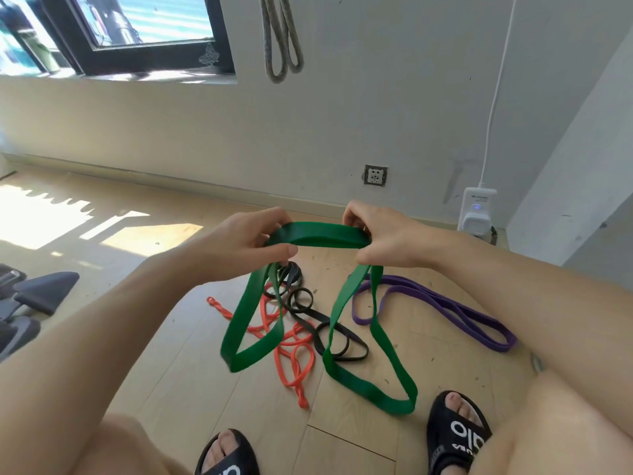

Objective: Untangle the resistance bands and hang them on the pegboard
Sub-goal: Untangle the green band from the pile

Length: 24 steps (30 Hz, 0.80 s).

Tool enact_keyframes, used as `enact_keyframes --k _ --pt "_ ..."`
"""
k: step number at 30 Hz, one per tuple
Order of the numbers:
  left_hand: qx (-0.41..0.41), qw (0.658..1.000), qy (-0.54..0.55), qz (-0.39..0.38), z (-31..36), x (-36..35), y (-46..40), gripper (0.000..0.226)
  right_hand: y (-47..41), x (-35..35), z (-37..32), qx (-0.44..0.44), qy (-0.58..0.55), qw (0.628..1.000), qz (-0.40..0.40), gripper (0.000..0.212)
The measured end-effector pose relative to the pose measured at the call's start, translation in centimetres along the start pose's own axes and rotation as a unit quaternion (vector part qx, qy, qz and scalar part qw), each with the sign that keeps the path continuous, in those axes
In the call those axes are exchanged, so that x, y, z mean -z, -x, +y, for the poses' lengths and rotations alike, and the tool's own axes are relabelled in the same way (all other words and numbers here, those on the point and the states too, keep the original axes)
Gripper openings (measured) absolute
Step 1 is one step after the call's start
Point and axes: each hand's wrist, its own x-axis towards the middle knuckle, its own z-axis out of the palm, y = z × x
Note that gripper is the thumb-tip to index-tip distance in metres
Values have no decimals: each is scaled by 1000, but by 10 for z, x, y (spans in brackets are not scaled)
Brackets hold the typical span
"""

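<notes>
A wide green resistance band [322, 234] stretches between my two hands above the floor. My left hand [246, 240] grips its left end and my right hand [383, 236] pinches its right end. Two long green loops hang down from my hands, almost to the floor. Below lie an orange band [294, 351] and a black band [308, 310], twisted over each other on the wooden floor. A purple band [445, 303] lies folded to the right of them. A grey band [282, 39] hangs on the wall at the top.
My feet in black sandals [455, 433] stand at the bottom edge. A wall socket [375, 175] and a white plugged-in device [478, 210] with its cable sit at the far wall. Grey dumbbells [30, 296] lie at the left. A dark-framed window [137, 32] is at top left.
</notes>
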Motion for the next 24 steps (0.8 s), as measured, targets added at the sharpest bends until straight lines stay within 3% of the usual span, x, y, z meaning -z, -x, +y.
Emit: enact_keyframes --k 4,6,10,14,20,24 --pt "39 997 -57 -44 -11 7 0 13 -2 -1 -7 14 0 1000 23 39" --pt "56 991 -90 -76 -12 4 1 28 -3 -2 -19 35 -39 997 54 41" --pt "38 997 -31 -58 -4 -9 1 50 -7 -7 -44 79 -91 990 74 46" --pt "-18 1000 16 0 9 -10 1 43 -9 -13 -50 93 -93 990 54 47" --pt "-7 1000 25 0 3 -2 5 14 -8 -7 -32 70 -34 996 36 48" --pt "1 1000 17 6 0 5 7 11 -9 -5 -22 42 -16 999 26 44"
